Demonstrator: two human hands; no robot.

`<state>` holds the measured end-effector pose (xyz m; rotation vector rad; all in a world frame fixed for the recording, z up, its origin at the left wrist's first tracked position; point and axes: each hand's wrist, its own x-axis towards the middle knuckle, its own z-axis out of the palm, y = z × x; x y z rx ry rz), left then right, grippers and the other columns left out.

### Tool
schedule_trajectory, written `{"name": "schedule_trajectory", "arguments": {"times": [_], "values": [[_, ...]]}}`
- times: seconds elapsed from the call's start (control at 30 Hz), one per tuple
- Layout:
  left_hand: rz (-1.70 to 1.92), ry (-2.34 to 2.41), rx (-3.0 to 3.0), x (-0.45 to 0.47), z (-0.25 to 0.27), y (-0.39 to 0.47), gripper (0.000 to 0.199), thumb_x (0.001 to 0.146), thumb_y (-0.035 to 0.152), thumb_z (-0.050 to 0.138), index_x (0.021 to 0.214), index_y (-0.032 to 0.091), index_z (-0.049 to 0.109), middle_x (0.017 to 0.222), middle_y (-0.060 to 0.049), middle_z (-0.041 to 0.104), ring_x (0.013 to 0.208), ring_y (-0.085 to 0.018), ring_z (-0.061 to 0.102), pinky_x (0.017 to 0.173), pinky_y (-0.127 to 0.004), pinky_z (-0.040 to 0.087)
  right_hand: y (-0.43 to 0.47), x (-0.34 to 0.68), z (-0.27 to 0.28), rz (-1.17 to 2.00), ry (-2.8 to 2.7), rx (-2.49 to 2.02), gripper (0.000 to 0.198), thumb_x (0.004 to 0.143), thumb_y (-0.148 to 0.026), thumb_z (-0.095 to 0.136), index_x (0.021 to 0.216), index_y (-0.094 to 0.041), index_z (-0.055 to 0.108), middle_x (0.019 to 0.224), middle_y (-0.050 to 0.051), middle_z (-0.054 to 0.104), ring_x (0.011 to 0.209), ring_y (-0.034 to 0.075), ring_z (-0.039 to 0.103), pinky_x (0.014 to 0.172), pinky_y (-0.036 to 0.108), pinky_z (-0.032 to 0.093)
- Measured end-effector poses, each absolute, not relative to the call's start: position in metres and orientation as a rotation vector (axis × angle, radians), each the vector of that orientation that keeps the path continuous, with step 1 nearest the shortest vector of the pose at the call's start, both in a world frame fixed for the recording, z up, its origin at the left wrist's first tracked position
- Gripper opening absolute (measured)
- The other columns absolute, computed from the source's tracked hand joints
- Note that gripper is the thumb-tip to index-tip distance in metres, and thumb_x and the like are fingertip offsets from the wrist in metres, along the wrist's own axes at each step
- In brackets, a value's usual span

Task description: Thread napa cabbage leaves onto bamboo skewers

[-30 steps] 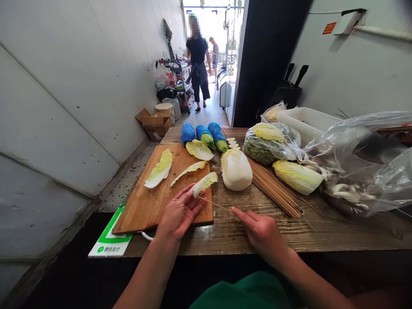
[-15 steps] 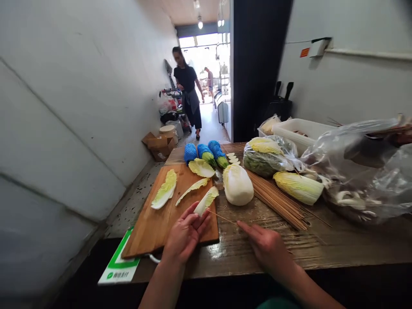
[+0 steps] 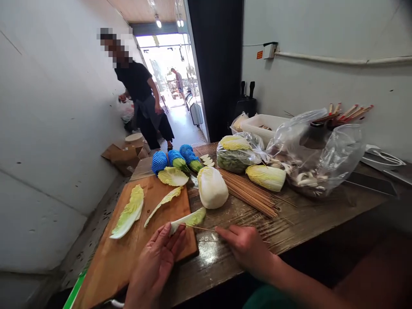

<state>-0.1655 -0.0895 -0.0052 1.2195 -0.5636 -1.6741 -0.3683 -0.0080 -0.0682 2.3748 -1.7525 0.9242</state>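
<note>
Above the near right corner of the wooden cutting board (image 3: 112, 262), my left hand (image 3: 157, 257) is closed on a cabbage leaf (image 3: 189, 218), holding it by its white end. My right hand (image 3: 244, 242) pinches a thin wooden skewer (image 3: 204, 229), which points left with its tip at the leaf; whether it pierces the leaf I cannot tell. Two more leaves lie flat on the board, a wide one (image 3: 128, 212) and a narrow one (image 3: 163, 205). A cupped leaf (image 3: 174, 176) rests at the board's far edge. The whole cabbage (image 3: 212, 189) stands just beyond my hands.
A bundle of skewers (image 3: 247, 192) lies right of the cabbage, beside a cut cabbage piece (image 3: 266, 177). Behind are blue-netted vegetables (image 3: 176, 158), a bagged cabbage (image 3: 236, 154) and a bag of mushrooms (image 3: 312, 171). A cleaver (image 3: 370, 183) lies far right. A person (image 3: 138, 94) walks beyond the table.
My view has turned to the right. The leaf has tilted flatter, still in my left hand with the skewer at it. The person at the back has come closer.
</note>
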Motion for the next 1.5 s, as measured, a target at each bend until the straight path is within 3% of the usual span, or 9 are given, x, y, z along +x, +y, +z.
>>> {"name": "schedule_trajectory", "arguments": {"times": [0.13,0.3,0.53,1.0,1.5], "values": [[-1.699,-0.481,1.152,-0.175,-0.001,-0.087,0.016,0.086,0.005,0.043,0.089,0.011,0.058,0.082,-0.013,0.069,0.082,-0.021,0.068,0.074,-0.032,0.057,-0.002,-0.366,-0.067,0.988,-1.698,2.357,0.041,0.085,-0.007,0.04,0.122,-0.017,0.056,0.068,0.002,0.061,0.056,0.012,0.054,0.054,0.022,0.039],[-1.714,-0.404,1.025,-0.178,-0.005,-0.085,0.016,0.084,0.005,0.047,0.096,0.009,0.057,0.093,-0.015,0.068,0.095,-0.026,0.065,0.084,-0.039,0.053,0.003,-0.366,-0.074,0.989,-1.673,2.322,0.041,0.089,-0.008,0.035,0.121,-0.018,0.058,0.066,0.002,0.061,0.056,0.012,0.055,0.055,0.022,0.04],[-1.693,-0.407,0.983,-0.172,-0.019,-0.09,0.017,0.083,0.004,0.049,0.099,0.007,0.057,0.097,-0.018,0.067,0.096,-0.024,0.065,0.089,-0.036,0.051,0.002,-0.367,-0.082,0.947,-1.746,2.376,0.04,0.091,-0.013,0.034,0.123,-0.02,0.057,0.077,0.005,0.066,0.059,0.011,0.059,0.057,0.021,0.047],[-1.7,-0.391,0.988,-0.173,-0.018,-0.09,0.014,0.083,0.003,0.05,0.094,0.007,0.058,0.096,-0.017,0.067,0.095,-0.024,0.065,0.089,-0.036,0.051,0.001,-0.367,-0.081,0.945,-1.762,2.402,0.038,0.094,-0.015,0.032,0.123,-0.017,0.056,0.07,0.003,0.061,0.057,0.011,0.057,0.056,0.021,0.045],[-1.684,-0.399,0.992,-0.175,-0.016,-0.089,0.013,0.084,0.002,0.048,0.093,0.007,0.056,0.093,-0.016,0.068,0.093,-0.024,0.066,0.086,-0.035,0.053,0.001,-0.367,-0.082,0.974,-1.745,2.406,0.039,0.091,-0.01,0.036,0.125,-0.017,0.055,0.076,0.003,0.063,0.059,0.011,0.057,0.056,0.021,0.044]]}}
